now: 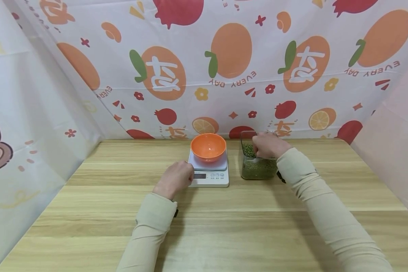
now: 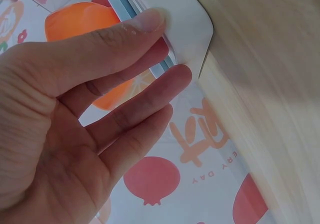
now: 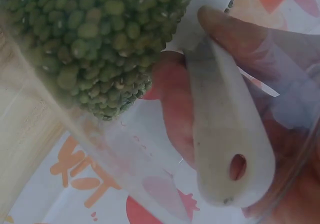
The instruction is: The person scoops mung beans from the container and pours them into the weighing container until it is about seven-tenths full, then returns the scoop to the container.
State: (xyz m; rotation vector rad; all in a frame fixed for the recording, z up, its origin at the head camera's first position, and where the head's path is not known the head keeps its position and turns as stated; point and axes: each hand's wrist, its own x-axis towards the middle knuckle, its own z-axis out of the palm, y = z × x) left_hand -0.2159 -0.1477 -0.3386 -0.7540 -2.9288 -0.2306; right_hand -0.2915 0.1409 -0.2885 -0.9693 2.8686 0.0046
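A white kitchen scale (image 1: 209,182) stands on the table with an orange bowl (image 1: 208,147) on its platform. At the scale's left front corner, my left hand (image 1: 177,176) pinches the edge between thumb and fingers, as the left wrist view shows. To the right is a clear container (image 1: 258,172) of green mung beans (image 3: 80,39). My right hand (image 1: 268,144) is inside its mouth, gripping the handle of a white scoop (image 3: 227,134). Most of the scoop's head is hidden by the beans in the right wrist view, seen through the clear wall.
A wooden table (image 1: 224,226) carries everything. Behind it hangs a white curtain (image 1: 197,105) with printed fruit, close to the bowl and container. Similar cloth hangs at the left and right sides.
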